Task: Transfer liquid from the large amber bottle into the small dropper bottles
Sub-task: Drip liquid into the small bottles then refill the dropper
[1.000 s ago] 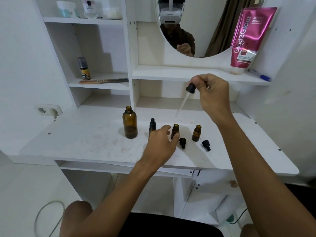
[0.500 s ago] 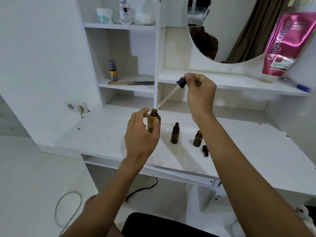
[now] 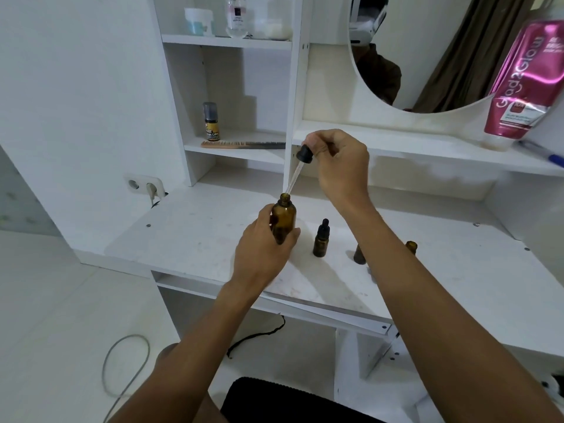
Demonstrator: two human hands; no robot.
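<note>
Above the white desk [image 3: 189, 239], left hand [image 3: 262, 254] grips the large amber bottle [image 3: 283, 219] upright, while right hand [image 3: 338, 160] pinches a dropper [image 3: 297, 169], tip at its mouth; small dropper bottles [image 3: 321, 239] stand nearby

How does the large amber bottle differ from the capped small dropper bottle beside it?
The large amber bottle is taller and wider than the capped small bottle. The large amber bottle's neck is open; the capped small bottle wears a black dropper cap. The left hand grips the large one; the small one stands free on the table. Both are amber.
</note>
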